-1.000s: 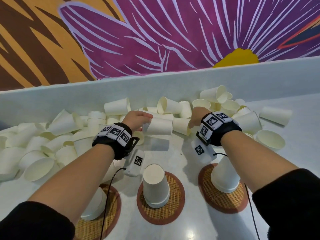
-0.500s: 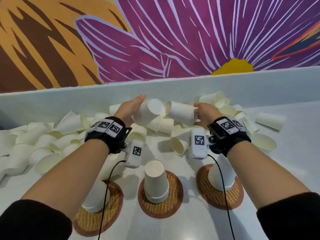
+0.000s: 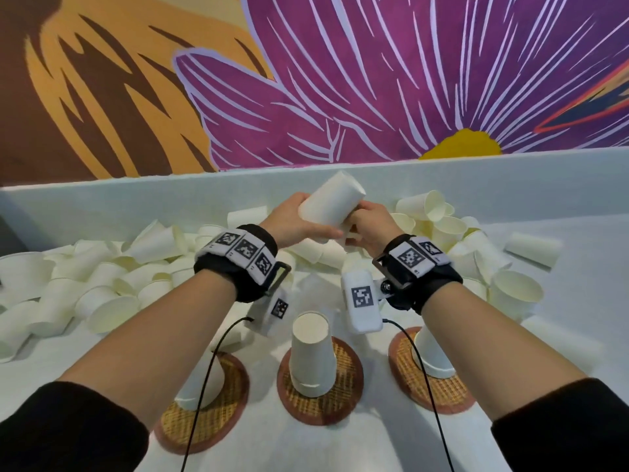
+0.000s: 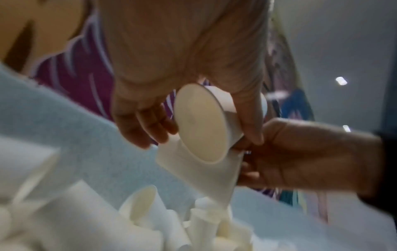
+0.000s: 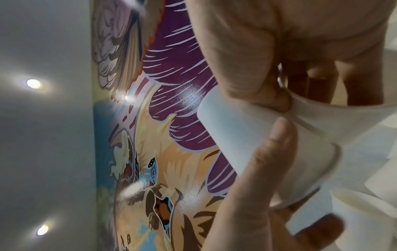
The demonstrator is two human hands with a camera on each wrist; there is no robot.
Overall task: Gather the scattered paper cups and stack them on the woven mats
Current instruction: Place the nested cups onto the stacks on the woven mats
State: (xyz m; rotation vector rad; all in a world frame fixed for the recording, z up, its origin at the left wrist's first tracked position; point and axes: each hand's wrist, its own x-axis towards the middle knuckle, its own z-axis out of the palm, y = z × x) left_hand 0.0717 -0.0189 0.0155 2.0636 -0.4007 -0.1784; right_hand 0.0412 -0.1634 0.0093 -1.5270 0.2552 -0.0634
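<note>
Above the heap of scattered white paper cups (image 3: pixel 112 284), the left hand (image 3: pixel 292 223) is curling round a white paper cup (image 3: pixel 332 201) while the right hand (image 3: pixel 369 226) is pinching the rim of a second cup (image 4: pixel 201 171), apparently nesting the two; next, the pair is probably going base-up onto a stack on one of three round woven mats (image 3: pixel 343 400)

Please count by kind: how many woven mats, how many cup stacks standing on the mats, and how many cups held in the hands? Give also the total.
Woven mats: 3
Cup stacks on mats: 3
Held cups: 2
Total: 8
</note>
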